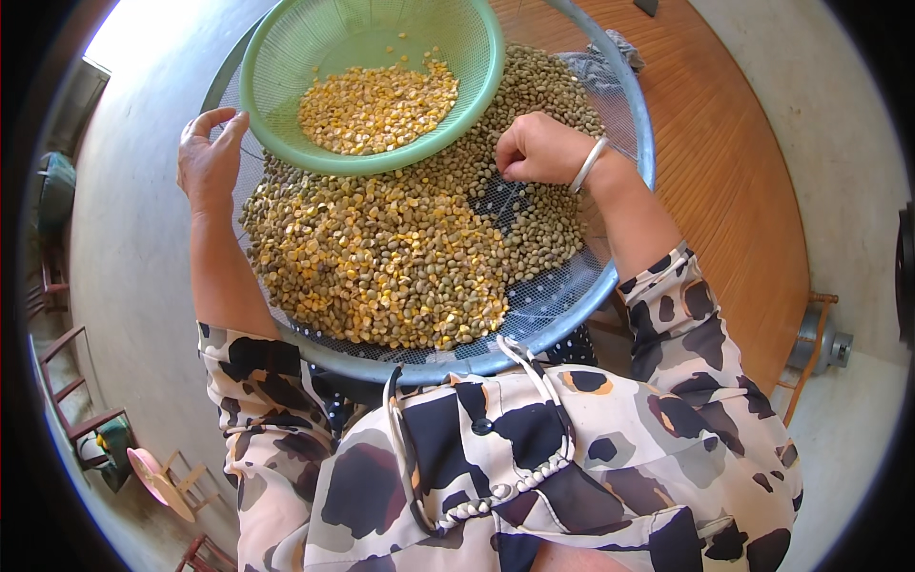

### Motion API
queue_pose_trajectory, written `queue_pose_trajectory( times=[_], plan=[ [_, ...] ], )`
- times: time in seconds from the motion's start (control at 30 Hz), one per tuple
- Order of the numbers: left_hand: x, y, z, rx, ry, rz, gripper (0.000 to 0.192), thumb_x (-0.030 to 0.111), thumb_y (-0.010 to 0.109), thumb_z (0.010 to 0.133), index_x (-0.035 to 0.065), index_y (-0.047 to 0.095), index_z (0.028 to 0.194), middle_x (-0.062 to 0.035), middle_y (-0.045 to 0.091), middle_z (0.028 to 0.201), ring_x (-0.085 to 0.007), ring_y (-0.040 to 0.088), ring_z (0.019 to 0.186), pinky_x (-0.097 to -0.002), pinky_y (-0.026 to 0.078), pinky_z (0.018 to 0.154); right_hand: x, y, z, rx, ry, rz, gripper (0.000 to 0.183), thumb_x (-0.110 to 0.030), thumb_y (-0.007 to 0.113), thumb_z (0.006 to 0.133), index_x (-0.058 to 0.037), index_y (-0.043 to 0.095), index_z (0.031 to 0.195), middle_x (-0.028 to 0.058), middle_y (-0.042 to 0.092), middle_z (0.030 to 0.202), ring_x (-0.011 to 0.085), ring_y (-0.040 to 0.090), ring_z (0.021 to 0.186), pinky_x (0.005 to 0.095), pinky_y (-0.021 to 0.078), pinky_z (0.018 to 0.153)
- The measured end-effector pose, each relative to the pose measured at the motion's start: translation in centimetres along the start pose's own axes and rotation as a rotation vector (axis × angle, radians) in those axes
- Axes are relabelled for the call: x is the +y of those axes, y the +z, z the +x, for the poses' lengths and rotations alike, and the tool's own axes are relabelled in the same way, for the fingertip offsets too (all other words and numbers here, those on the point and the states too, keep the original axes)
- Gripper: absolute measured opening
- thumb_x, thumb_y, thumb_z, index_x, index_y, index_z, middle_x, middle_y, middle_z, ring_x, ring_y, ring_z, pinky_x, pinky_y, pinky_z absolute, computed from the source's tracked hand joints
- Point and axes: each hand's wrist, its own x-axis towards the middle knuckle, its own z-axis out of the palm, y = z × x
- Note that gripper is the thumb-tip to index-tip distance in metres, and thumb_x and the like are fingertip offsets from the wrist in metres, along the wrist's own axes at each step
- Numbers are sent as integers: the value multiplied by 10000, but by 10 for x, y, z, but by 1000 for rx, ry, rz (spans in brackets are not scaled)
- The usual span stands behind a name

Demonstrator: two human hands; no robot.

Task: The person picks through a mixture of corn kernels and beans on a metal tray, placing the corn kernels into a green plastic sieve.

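Note:
A wide round mesh sieve (635, 93) with a blue-grey rim lies before me. Green-brown beans mixed with yellow split kernels (379, 264) form a big pile in it, and mostly green-brown beans (550, 93) lie at the right. A green plastic colander (372, 166) with yellow split kernels (379, 107) in it rests at the sieve's far side. My left hand (211, 154) is at the colander's left edge, thumb and forefinger close to its rim; whether they grip it is unclear. Over the beans right of the colander, my right hand (540, 150) has its fingers curled; anything between the fingertips is hidden.
A wooden table (722, 179) reaches out under the sieve's right side, with a crumpled cloth (622, 50) beyond the rim. A metal gas cylinder (818, 339) stands on the floor at the right. At the lower left are a small round stool (168, 493) and dark red wooden furniture (68, 390).

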Motion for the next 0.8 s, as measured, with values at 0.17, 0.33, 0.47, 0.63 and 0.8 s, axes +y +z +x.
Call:
queue_pose_trajectory(
  times=[0.17, 0.33, 0.47, 0.63, 0.8],
  plan=[
    [-10, 2, 4, 0, 12, -4, 316, 396, 657, 720, 171, 686, 939, -23, 565, 1166, -200, 504, 1122, -335, 350, 952, -11, 16, 8, -145, -125, 51, 187, -71, 690, 663, -4, 657, 834, 119, 651, 754, 211, 631, 691, 307, 506, 636],
    [-8, 3, 4, 17, 31, -18, 310, 392, 656, 720, 172, 686, 936, -24, 568, 1157, -202, 506, 1117, -335, 348, 951, -18, 31, 11, -290, -85, -87, 201, -101, 713, 637, -9, 647, 803, 126, 644, 740, 252, 627, 693, 338, 499, 639],
    [-1, -1, 0, 7, 7, -4, 313, 391, 655, 721, 169, 686, 939, -28, 569, 1155, -204, 507, 1114, -337, 348, 952, -6, 18, 9, -209, -12, -169, 187, -90, 712, 621, -18, 647, 782, 123, 644, 733, 260, 624, 683, 342, 498, 630],
    [-6, 0, 2, 6, 15, 6, 323, 395, 656, 716, 166, 685, 943, -30, 567, 1158, -207, 507, 1114, -337, 347, 953, -2, 17, 10, -69, -184, -22, 124, -50, 679, 638, -30, 661, 759, 103, 643, 703, 217, 626, 643, 316, 502, 597],
    [-6, 1, 2, 9, 29, -3, 327, 396, 656, 716, 164, 685, 944, -34, 566, 1159, -209, 507, 1115, -334, 348, 952, -19, 38, 10, -186, -181, -20, 90, -51, 649, 651, -44, 673, 737, 102, 637, 669, 249, 626, 648, 343, 504, 624]
  ],
)
